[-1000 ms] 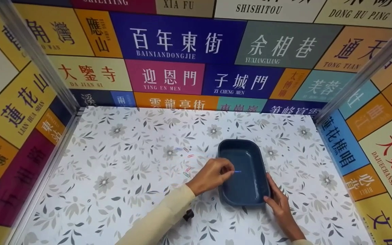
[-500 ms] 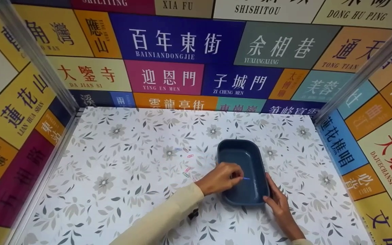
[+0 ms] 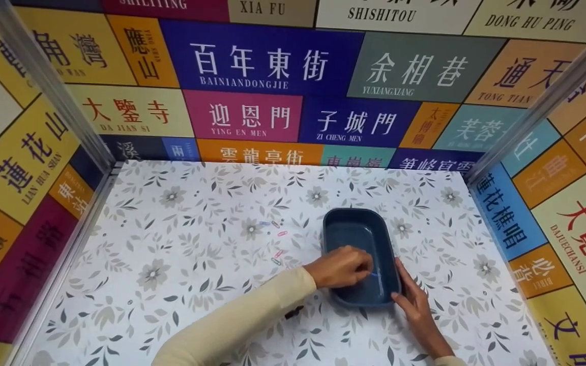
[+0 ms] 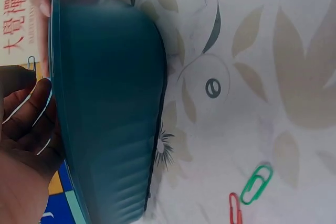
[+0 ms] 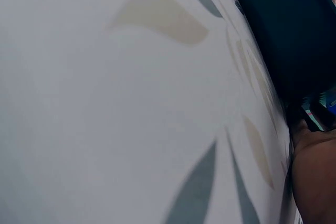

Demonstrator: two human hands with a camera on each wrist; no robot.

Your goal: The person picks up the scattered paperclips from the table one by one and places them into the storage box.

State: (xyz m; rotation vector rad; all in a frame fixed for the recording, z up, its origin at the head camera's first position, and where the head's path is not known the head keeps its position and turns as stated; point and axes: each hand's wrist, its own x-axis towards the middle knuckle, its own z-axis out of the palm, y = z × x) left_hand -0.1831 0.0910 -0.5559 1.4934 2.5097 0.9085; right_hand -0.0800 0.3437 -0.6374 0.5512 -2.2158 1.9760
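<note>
A dark blue rectangular baking dish stands on the patterned tabletop, right of the middle. My left hand is over the dish's opening and pinches a blue paper clip between thumb and finger. The left wrist view shows the clip's wire loop standing out past the fingertips, above the rim. My right hand grips the dish's near right side, thumb on the rim and fingers along the outer wall. In the right wrist view that hand is partly cut off beside the dish.
Left of the dish lie several loose paper clips: a blue one, a brownish one, a pink one, a red one and a green one. Panels with printed signs enclose the table at the back and sides.
My left hand has moved right and slightly nearer over the dish, carrying the blue paper clip deeper across the opening. The right hand and dish have stayed in place.
</note>
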